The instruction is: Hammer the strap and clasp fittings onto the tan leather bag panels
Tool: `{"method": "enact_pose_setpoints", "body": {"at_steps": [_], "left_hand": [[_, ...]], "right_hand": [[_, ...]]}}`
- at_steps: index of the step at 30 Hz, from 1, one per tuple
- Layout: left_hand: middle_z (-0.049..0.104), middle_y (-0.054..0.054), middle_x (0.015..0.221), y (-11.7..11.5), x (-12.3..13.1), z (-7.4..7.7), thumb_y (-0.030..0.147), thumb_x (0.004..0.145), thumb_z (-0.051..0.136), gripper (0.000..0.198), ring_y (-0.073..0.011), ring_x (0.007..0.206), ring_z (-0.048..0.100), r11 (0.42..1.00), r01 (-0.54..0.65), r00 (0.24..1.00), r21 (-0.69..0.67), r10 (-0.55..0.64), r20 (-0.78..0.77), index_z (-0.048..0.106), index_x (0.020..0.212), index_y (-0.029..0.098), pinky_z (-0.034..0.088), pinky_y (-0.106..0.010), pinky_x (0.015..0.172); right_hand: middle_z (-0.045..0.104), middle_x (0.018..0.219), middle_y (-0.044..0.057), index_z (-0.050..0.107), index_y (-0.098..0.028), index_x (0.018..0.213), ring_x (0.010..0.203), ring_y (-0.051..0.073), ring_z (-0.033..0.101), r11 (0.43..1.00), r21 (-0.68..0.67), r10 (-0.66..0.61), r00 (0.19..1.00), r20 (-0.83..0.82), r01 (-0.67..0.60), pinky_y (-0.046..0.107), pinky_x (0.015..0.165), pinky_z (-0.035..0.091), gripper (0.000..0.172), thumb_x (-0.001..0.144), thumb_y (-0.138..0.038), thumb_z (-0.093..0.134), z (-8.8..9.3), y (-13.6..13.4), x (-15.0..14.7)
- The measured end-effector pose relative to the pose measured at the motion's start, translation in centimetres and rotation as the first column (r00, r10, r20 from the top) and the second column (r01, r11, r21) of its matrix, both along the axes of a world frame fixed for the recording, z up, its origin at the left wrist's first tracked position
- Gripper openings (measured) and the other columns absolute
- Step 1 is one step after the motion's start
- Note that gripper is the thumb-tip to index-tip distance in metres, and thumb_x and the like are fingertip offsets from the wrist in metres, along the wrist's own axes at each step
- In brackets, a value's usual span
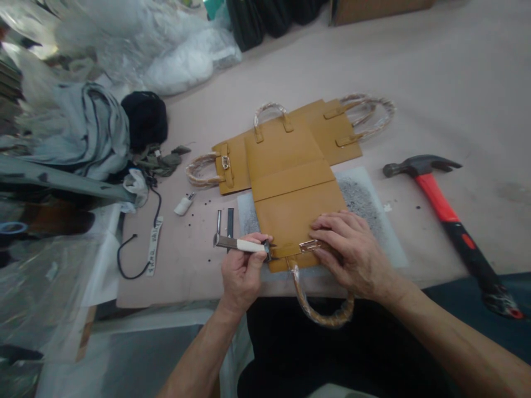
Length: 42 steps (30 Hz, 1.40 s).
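A tan leather bag panel (290, 188) lies flat on a grey pad (365, 204) at the table's near edge, its wrapped handle (319, 309) hanging over the edge. My left hand (240, 271) is closed round a small metal tool (232, 242) with a white grip, its tip against the panel's near left edge. My right hand (352, 249) presses fingers down on a gold metal clasp (309, 245) on the panel's strap.
Two more tan bag panels (327, 127) with handles lie behind. A red-handled claw hammer (443, 204) lies at the right. Small metal punches (226, 218), a black cord (136, 260), cloth piles and plastic bags sit to the left.
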<state>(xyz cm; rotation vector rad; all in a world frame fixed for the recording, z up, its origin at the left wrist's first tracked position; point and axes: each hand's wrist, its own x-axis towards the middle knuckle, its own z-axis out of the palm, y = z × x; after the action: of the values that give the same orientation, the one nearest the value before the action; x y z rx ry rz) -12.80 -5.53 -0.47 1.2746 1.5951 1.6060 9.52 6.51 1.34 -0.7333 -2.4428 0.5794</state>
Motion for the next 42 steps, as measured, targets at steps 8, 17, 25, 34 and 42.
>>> {"method": "enact_pose_setpoints", "body": {"at_steps": [8,17,25,34,42], "left_hand": [[0.074,-0.008,0.108,-0.1,0.0,0.0,0.021,0.096,0.066,0.010,-0.0214,0.100,0.076,1.000,0.017,1.000,0.001,-0.017,-0.009,0.066,0.105,0.018,0.063,-0.033,0.088],[0.074,-0.009,0.107,0.1,0.1,0.1,0.025,0.096,0.066,0.010,-0.0219,0.098,0.077,1.000,-0.003,0.999,0.003,0.003,-0.043,0.065,0.103,0.018,0.064,-0.035,0.087],[0.071,-0.010,0.104,0.6,0.0,0.1,0.025,0.096,0.062,0.008,-0.0227,0.099,0.073,0.998,0.048,0.972,0.033,-0.039,-0.233,0.064,0.096,0.018,0.061,-0.040,0.091],[0.069,-0.009,0.100,1.3,0.0,1.4,0.020,0.094,0.058,0.006,-0.0215,0.097,0.070,0.985,0.150,0.938,0.083,-0.115,-0.326,0.064,0.096,0.018,0.058,-0.038,0.090],[0.070,-0.008,0.102,1.4,-1.0,0.7,0.023,0.096,0.060,0.008,-0.0194,0.092,0.072,0.986,0.165,0.985,0.005,-0.165,-0.058,0.065,0.097,0.017,0.058,-0.033,0.085]], "right_hand": [[0.069,0.118,0.010,0.067,-0.022,0.109,0.115,0.029,0.059,1.000,-0.007,-0.004,1.000,0.000,0.004,0.054,0.107,0.040,0.017,0.095,-0.028,0.060,0.0,0.0,0.0],[0.069,0.117,0.009,0.068,-0.022,0.109,0.116,0.029,0.059,1.000,0.003,-0.008,1.000,-0.005,0.008,0.053,0.106,0.040,0.017,0.095,-0.029,0.061,-0.1,0.0,0.0],[0.070,0.117,0.009,0.067,-0.023,0.108,0.115,0.029,0.059,1.000,0.022,-0.005,1.000,-0.008,0.006,0.052,0.105,0.041,0.015,0.096,-0.027,0.061,-0.2,0.0,0.0],[0.069,0.118,0.010,0.066,-0.021,0.107,0.111,0.029,0.060,1.000,-0.012,0.011,0.998,-0.061,-0.012,0.052,0.097,0.045,0.015,0.093,-0.025,0.063,-0.2,-0.1,0.1],[0.071,0.112,0.011,0.070,-0.024,0.106,0.106,0.028,0.066,0.877,-0.209,-0.477,0.842,-0.253,0.433,0.048,0.096,0.053,0.016,0.092,-0.028,0.064,1.7,-5.4,1.4]]}}
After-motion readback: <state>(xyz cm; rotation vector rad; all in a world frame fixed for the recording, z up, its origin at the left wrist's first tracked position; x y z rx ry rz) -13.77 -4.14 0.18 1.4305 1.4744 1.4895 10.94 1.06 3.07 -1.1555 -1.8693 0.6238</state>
